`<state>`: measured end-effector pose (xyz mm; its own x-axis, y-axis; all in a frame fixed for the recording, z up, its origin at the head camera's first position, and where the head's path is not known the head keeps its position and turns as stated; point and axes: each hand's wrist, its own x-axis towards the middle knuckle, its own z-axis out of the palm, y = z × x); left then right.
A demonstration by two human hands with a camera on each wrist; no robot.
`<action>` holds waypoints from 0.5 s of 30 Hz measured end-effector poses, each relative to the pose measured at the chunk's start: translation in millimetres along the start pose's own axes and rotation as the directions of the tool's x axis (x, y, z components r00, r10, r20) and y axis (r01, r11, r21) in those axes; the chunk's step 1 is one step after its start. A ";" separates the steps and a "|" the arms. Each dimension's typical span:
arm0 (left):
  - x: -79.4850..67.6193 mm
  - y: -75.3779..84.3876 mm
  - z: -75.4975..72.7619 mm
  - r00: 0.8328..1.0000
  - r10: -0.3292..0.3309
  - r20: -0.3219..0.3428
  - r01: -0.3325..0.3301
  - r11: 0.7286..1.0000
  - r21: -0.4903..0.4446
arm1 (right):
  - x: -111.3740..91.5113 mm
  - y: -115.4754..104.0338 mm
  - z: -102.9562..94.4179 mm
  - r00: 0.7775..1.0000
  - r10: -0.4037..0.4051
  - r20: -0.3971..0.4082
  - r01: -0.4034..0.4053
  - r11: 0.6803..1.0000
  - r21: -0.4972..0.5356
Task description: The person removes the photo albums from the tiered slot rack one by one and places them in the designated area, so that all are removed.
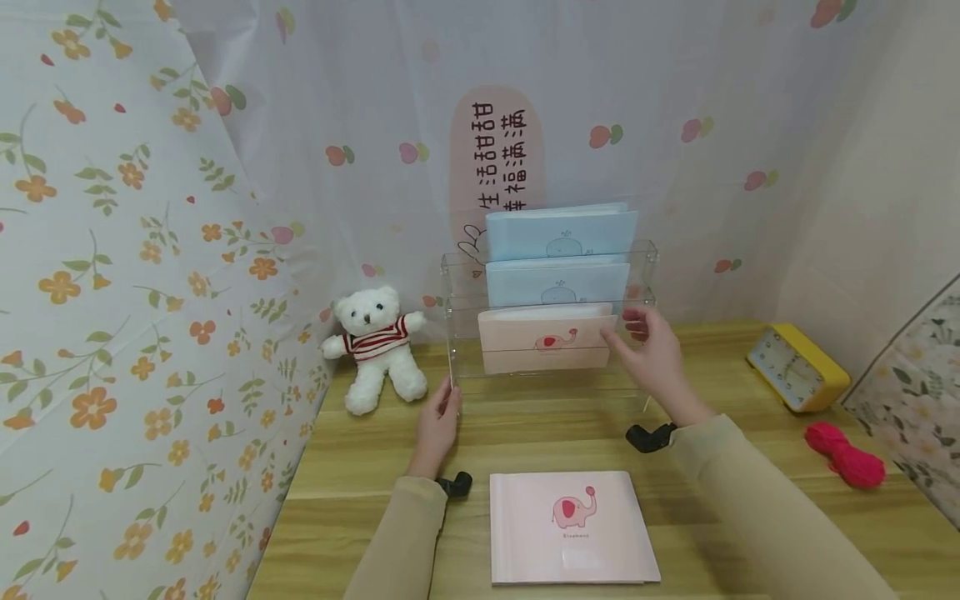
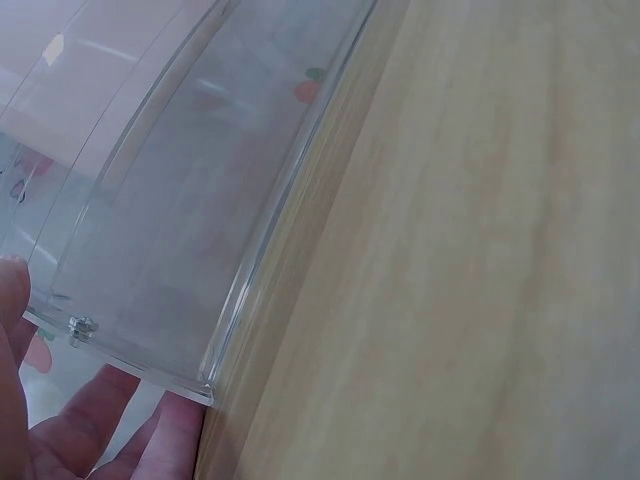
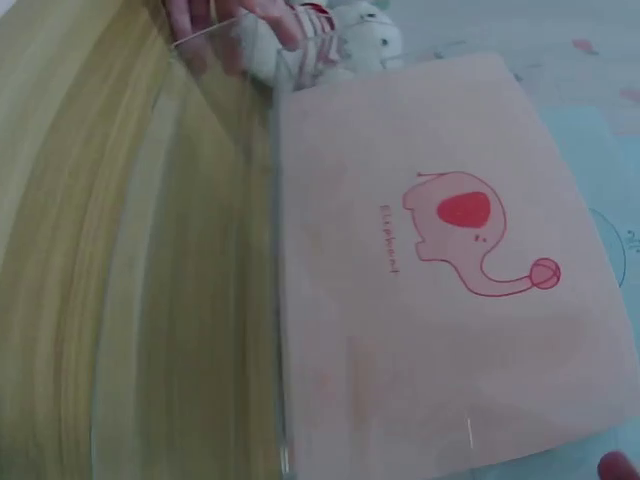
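A clear acrylic rack point(image 1: 551, 385) with several tiers stands on the wooden table. Its lowest visible filled tier holds a pink booklet point(image 1: 510, 346) with a red elephant, large in the right wrist view point(image 3: 350, 350). Two light blue booklets with whales, an upper one point(image 1: 525, 237) and a middle one point(image 1: 517, 285), sit behind it. My left hand point(image 1: 437, 427) grips the rack's lower left side edge, thumb in front. By the pink booklet's right edge is my right hand point(image 1: 660, 358), thumb and fingers apart; only a fingertip enters the right wrist view.
Another pink elephant booklet point(image 1: 532, 533) lies flat on the table in front of the rack. A white teddy bear point(image 1: 378, 350) in a striped top sits left of the rack. To the right are a yellow clock point(image 1: 817, 367) and pink yarn point(image 1: 843, 454). Patterned curtains enclose the back and left.
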<state>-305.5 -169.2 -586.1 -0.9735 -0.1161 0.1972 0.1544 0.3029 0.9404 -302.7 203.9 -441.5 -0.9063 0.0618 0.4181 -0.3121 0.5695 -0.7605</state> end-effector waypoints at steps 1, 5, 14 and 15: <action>-0.9 1.1 0.0 1.000 0.001 -0.002 -0.001 1.000 0.004 | 2.5 0.3 -0.6 1.000 0.024 0.017 -0.025 1.000 0.010; -1.0 1.1 -0.3 1.000 -0.004 -0.003 0.004 1.000 0.014 | 9.1 1.7 0.2 0.995 0.078 0.066 -0.079 0.997 0.012; -0.6 -0.8 -0.7 0.997 0.067 -0.025 -0.065 0.997 0.051 | 19.2 -1.8 2.5 0.993 0.069 0.093 -0.067 0.997 -0.024; -0.4 -0.8 -0.9 0.998 0.062 -0.022 -0.061 0.997 0.046 | 20.2 -2.3 2.6 0.994 0.062 0.091 -0.060 0.998 -0.020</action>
<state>-305.0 -170.2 -586.7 -0.9580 -0.1183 0.2612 0.2054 0.3526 0.9130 -321.0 201.7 -432.6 -0.9461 0.0219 0.3232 -0.2510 0.5813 -0.7740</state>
